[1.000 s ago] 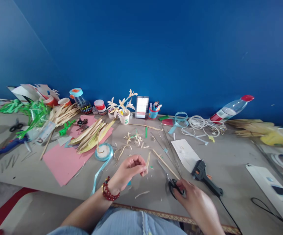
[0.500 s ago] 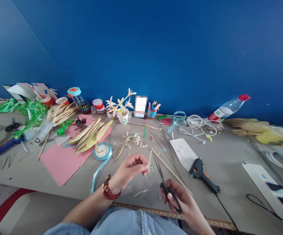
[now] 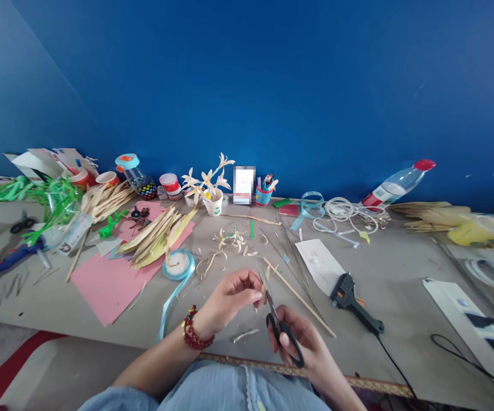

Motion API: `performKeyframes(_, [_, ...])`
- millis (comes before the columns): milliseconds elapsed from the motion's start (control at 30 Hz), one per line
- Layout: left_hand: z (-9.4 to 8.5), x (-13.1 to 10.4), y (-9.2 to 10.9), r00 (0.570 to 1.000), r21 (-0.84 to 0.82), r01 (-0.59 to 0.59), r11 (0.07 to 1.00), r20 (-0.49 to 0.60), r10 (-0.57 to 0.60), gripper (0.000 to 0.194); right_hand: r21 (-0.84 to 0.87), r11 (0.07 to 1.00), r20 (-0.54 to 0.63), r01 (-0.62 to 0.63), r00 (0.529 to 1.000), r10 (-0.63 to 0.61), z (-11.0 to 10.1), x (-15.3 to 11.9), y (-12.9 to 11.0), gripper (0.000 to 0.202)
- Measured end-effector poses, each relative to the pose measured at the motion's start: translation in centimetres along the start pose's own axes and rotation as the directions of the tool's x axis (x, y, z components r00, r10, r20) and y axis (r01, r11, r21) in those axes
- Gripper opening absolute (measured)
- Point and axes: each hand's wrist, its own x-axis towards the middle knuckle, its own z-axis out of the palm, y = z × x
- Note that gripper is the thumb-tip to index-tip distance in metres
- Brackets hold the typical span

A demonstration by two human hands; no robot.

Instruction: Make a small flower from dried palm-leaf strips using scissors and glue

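My left hand (image 3: 236, 297) pinches a small pale strip of husk (image 3: 266, 284) near the table's middle. In my right hand (image 3: 298, 337) are black-handled scissors (image 3: 280, 326), their blades slightly apart and right at the strip. Beyond the hands lie small pale petal pieces (image 3: 234, 240) and curled scraps. A thin pale stick (image 3: 300, 297) lies slanting to the right of the strip. A white cup (image 3: 213, 204) with pale husk flowers stands at the back.
A roll of blue ribbon (image 3: 178, 264), pink paper (image 3: 101, 285) and a husk pile (image 3: 157, 237) lie left. On the right are a black glue gun (image 3: 356, 302), white paper (image 3: 319, 264), a power strip (image 3: 465, 325) and a leaning bottle (image 3: 401, 184).
My right hand has moved left, bringing the scissors up to the strip; their blades have closed somewhat. My left hand still pinches the strip, having barely moved.
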Motion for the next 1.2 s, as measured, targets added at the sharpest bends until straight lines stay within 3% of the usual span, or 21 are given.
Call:
performKeyframes(833, [0.5,0.5,0.5,0.998,-0.018,0.04,0.999,0.044,-0.039,0.01,0.036,0.999,-0.044,0.024,0.999,-0.023,-0.1,-0.2,1.0,0.049])
performKeyframes(1200, [0.3,0.8,0.1,0.991,-0.059,0.113,0.992,0.074,-0.109,0.013,0.001,1.0,-0.137,0.008,0.991,-0.008,-1.3,-1.4,2.2,0.05])
